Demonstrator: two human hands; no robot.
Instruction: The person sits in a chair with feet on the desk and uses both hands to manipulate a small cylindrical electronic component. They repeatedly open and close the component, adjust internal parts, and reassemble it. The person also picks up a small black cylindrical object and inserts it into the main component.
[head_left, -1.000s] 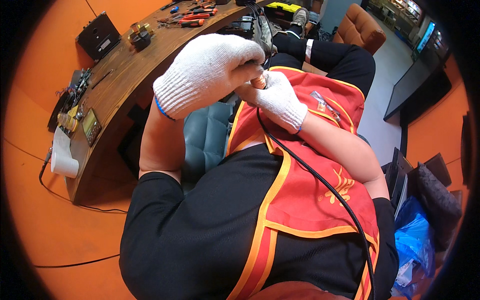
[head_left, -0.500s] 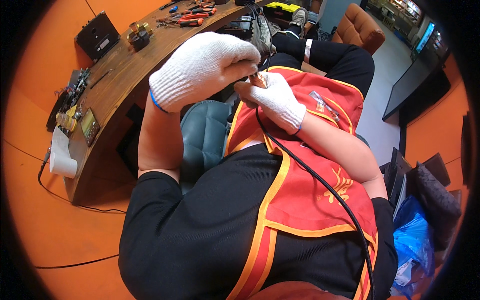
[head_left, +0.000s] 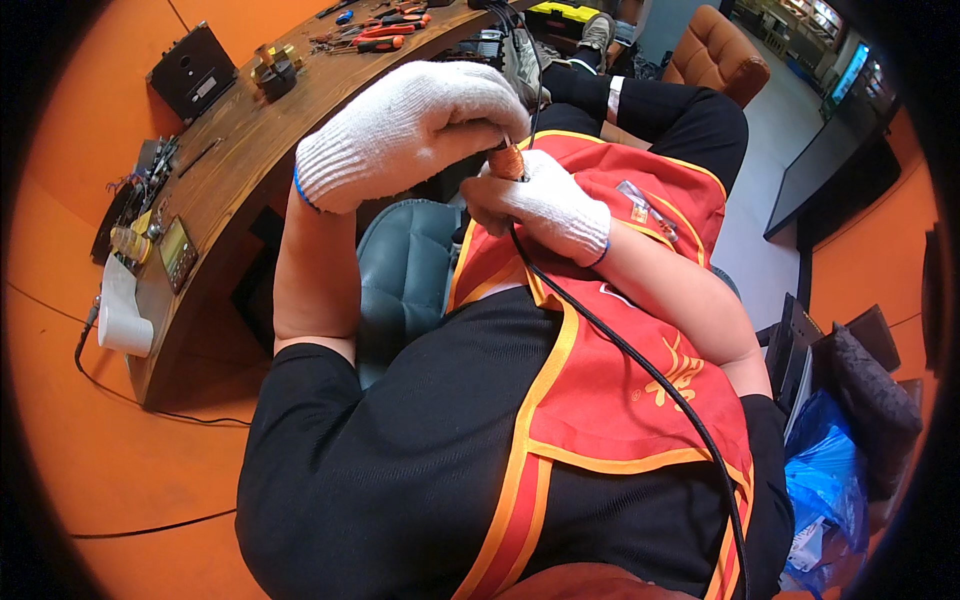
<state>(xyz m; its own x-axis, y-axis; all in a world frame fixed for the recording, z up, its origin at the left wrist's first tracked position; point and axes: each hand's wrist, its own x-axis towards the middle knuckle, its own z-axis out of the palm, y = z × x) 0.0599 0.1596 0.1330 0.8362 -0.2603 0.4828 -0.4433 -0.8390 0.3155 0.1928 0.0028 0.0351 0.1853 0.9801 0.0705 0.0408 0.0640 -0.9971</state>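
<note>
— Copper-coloured, that small part (head_left: 507,160), pinched where the two gloves meet; a black cable (head_left: 620,350) runs from under the right hand down across the red vest (head_left: 600,400). Has anything shifted?

— Very little. Compared with a second ago the left hand (head_left: 415,125) sits slightly lower and further over the part, so less of the copper shows. The right hand (head_left: 545,205) has hardly moved. I judge the work on the cable end to be mid-way, a steady hold rather than a new step.

— How are the hands set?

— Both wear white knit gloves. The left is curled narrow, fingers folded down over the part from above, forearm rising bare from the black sleeve. The right is closed around the cable just beneath the part, wrist bent inward, forearm lying across the vest. The two gloves touch at the part.

— And where is all that?

— Held up in front of the chest, above a grey-blue padded seat (head_left: 405,275), well clear of the wooden bench (head_left: 250,150).

— What lies on the bench?

— Red-handled tools (head_left: 385,35) near its far end, a black box (head_left: 192,70) beside them, small electronic parts (head_left: 150,215) at the near end, and a white roll (head_left: 125,320) at the corner. A blue bag (head_left: 825,490) lies on the person's right.
</note>
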